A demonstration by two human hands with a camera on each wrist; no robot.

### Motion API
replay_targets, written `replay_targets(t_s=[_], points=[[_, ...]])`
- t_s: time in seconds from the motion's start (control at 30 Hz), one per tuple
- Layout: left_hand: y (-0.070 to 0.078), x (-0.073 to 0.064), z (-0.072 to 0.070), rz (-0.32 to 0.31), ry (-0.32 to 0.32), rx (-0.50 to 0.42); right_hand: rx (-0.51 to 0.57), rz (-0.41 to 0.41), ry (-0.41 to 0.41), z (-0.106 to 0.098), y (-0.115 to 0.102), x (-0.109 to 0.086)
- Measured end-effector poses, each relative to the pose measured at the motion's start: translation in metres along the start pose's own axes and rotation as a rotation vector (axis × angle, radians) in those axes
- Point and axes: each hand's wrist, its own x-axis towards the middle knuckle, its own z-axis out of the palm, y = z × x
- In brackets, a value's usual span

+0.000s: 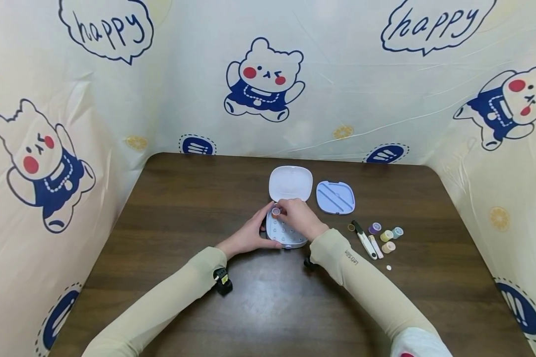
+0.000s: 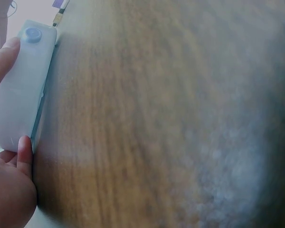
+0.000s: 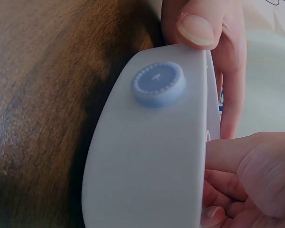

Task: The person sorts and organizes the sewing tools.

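A white storage box (image 1: 290, 242) lies open on the table, its lid (image 1: 290, 183) tipped back behind it. Small pegs stud its inside. My left hand (image 1: 250, 235) grips the box's left side, thumb along the front and fingers round the far edge. Over the box is my right hand (image 1: 300, 217), pinching a small orange-brown thread spool (image 1: 275, 212) at the back left corner. A round blue button (image 3: 159, 83) shows on the box's front in the right wrist view. There, the right fingers are partly hidden behind the box wall.
Right of the lid lies a blue tray (image 1: 335, 197) with diagonal ridges. Farther right are several thread spools (image 1: 386, 236), a black-and-white pen-like tool (image 1: 365, 242), a slim white piece (image 1: 375, 246), a gold ring (image 1: 351, 227) and a small white disc (image 1: 389, 267).
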Motion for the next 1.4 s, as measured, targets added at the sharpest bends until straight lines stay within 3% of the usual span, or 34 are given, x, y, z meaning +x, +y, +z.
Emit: replay_targets(t_s=[0.23, 0.6, 0.93, 1.4], points=[[0.0009, -0.0006, -0.0007, 0.003, -0.002, 0.010, -0.011, 0.032, -0.025, -0.0010, -0.0016, 0.0012], [0.0015, -0.0006, -0.0004, 0.031, 0.007, -0.006, -0.008, 0.014, -0.022, -0.0035, -0.0021, -0.0010], [0.0008, -0.0005, 0.0003, 0.051, 0.015, -0.022, 0.008, -0.019, 0.027, -0.0072, -0.0010, 0.0002], [0.0031, -0.0007, -0.0007, 0.029, 0.009, -0.016, 0.015, -0.034, 0.022, -0.0070, -0.0019, -0.0006]])
